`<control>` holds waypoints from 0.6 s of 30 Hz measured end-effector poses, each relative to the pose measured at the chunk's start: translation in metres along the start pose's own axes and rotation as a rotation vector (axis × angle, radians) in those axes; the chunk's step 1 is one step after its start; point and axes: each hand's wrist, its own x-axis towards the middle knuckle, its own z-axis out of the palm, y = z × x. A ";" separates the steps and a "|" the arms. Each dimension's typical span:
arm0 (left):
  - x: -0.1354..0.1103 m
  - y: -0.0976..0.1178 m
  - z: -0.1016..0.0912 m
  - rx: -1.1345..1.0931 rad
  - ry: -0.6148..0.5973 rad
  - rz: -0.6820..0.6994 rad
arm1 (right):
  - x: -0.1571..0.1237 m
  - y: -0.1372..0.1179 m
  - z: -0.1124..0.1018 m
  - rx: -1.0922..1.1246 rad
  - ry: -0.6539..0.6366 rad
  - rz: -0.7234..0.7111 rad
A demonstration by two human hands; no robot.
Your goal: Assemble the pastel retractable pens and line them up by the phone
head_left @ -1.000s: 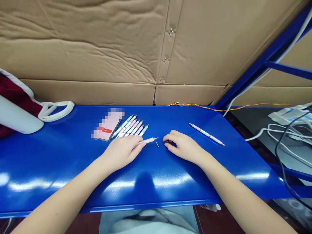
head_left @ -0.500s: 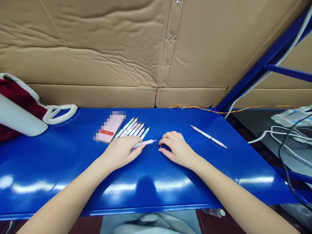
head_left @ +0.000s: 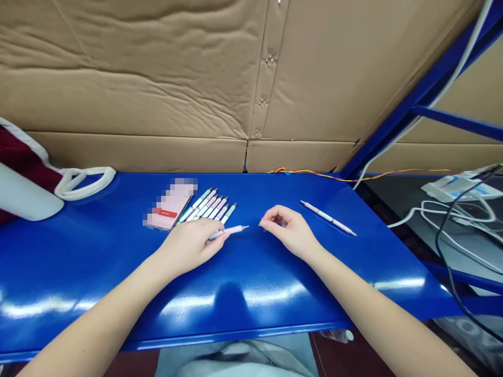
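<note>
Holding pink pen [head_left: 231, 230] in L hand [head_left: 188, 247]; R hand [head_left: 288, 230] near tip, fingers pinched.

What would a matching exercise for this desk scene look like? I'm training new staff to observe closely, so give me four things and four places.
Things:
1. Pink pen
2. White pen
3. Row of mint-and-white pens
4. White bag handle

Places:
A. Lying apart, past the right hand
B. Held in the left hand
C. Fanned beside a pixelated pink booklet
D. Looped at the left end of the blue shelf top

Pairs: 1-B, 2-A, 3-C, 4-D
</note>
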 end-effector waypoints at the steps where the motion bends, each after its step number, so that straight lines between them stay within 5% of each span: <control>1: 0.000 0.000 0.000 0.003 -0.004 -0.001 | 0.000 0.000 0.000 0.055 -0.006 0.018; 18: -0.001 0.004 0.002 0.001 -0.019 0.050 | -0.007 -0.006 0.011 -0.047 -0.073 -0.111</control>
